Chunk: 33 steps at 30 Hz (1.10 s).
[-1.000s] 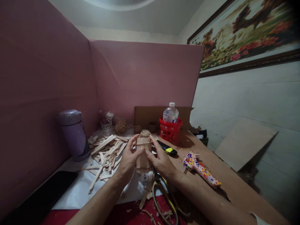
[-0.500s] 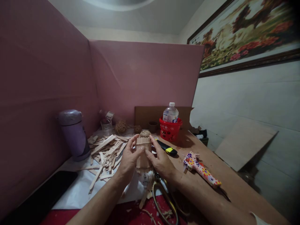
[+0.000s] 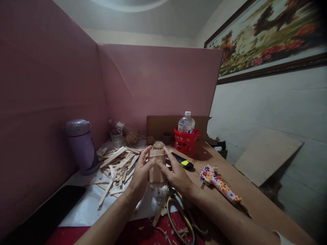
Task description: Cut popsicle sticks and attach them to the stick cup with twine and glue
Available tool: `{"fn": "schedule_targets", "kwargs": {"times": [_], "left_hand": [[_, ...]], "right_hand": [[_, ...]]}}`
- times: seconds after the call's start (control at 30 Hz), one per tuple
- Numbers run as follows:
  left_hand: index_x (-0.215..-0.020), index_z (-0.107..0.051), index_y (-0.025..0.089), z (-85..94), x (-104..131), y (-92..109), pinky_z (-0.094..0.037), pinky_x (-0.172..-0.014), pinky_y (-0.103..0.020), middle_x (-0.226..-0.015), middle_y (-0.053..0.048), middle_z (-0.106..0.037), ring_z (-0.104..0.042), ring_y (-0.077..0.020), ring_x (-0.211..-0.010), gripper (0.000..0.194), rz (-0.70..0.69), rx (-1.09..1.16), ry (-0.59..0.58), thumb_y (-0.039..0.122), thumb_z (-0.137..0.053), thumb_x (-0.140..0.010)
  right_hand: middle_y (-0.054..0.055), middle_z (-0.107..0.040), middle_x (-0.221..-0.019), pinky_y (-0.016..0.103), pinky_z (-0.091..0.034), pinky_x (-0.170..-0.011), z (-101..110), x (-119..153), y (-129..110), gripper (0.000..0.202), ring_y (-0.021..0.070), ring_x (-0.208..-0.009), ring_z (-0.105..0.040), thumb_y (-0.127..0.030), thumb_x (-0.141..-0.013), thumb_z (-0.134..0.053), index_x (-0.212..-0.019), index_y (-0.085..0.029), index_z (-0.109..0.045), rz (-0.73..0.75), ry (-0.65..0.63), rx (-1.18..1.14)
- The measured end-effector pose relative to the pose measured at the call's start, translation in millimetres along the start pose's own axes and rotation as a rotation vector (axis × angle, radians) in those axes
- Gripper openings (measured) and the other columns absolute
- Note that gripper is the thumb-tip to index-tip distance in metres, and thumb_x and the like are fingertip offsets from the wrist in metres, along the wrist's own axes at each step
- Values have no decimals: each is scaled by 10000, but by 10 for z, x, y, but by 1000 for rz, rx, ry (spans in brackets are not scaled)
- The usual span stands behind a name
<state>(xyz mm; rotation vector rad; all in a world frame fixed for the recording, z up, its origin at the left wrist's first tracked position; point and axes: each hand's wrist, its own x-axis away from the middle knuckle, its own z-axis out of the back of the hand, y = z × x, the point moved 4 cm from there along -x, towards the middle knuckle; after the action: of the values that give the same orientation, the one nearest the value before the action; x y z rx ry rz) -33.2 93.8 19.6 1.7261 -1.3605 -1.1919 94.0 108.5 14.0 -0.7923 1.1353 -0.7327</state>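
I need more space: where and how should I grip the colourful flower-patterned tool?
Probably take the flower-patterned tool by its long handle, from above: it lies flat, handle angled towards you, dark cord at the near end.

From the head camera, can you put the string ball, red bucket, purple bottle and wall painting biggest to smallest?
1. Wall painting
2. Purple bottle
3. Red bucket
4. String ball

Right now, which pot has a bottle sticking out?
The red pot: a clear, white-capped bottle pokes out of its top. The brown pot beside it shows none.
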Motion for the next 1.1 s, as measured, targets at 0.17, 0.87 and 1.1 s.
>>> {"fn": "schedule_targets", "kwargs": {"times": [0.17, 0.87, 1.1], "left_hand": [[-1265, -493, 274, 25, -9, -24, -476, -845, -326, -1212, -75, -597, -609, -230, -1015, 604, 1, -1, -34, 230, -688, -695], [-1274, -467, 243, -15, 3, 1, -509, -745, -318, -1172, -94, -609, -640, -222, -906, 626, -11, -11, -19, 280, -709, -698], [-1241, -482, 255, -4, 2, -2, -497, -783, -311, -1193, -73, -602, -629, -214, -944, 533, -35, -45, 0, 229, -642, -733]], "right_hand": [[70, -389, -1453, 447, -330, -1078, 12, -3, -5, 648, 243, -1331, -356, -405, -863, -543, -1435, -234, -291, -9, -18, 10], [90, -362, -1467, 460, -352, -1063, -6, 4, -17, 662, 258, -1332, -355, -409, -869, -526, -1445, -207, -269, -35, -16, 6], [85, -403, -1442, 445, -377, -1046, -5, 7, -18, 639, 252, -1330, -355, -388, -869, -536, -1436, -225, -290, -18, -20, 1]]}}
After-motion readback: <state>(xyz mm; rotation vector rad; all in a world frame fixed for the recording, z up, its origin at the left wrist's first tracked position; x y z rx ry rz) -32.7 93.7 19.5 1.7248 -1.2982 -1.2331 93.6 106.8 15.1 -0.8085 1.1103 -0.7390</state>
